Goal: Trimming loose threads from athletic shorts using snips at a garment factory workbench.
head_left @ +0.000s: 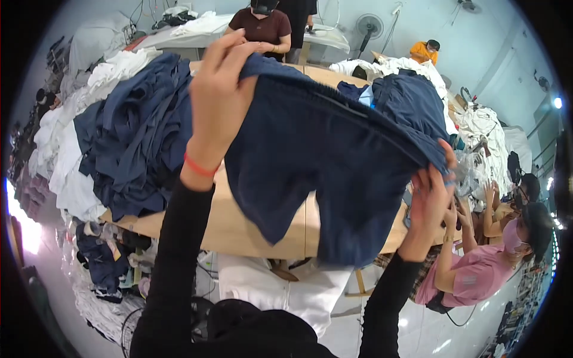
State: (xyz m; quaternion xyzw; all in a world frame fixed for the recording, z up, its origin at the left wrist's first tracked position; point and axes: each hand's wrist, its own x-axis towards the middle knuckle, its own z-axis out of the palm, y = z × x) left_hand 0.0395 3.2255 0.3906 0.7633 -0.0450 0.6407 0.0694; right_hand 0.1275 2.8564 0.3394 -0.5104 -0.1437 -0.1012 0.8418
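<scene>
I hold up a pair of dark navy shorts (322, 155) by the waistband, stretched between both hands above a wooden table (250, 230). My left hand (218, 98) grips the waistband's left end, raised high, with a red band at the wrist. Lower at the right, my right hand (433, 197) grips the other end. The two legs of the shorts hang down over the table's front edge. Both my forearms wear black sleeves.
A tall heap of navy garments (134, 137) and white cloth (62, 155) covers the table's left. More navy and white cloth (412, 89) lies far right. People stand around: one in dark red (262, 27) opposite, one in pink (477, 268) at right.
</scene>
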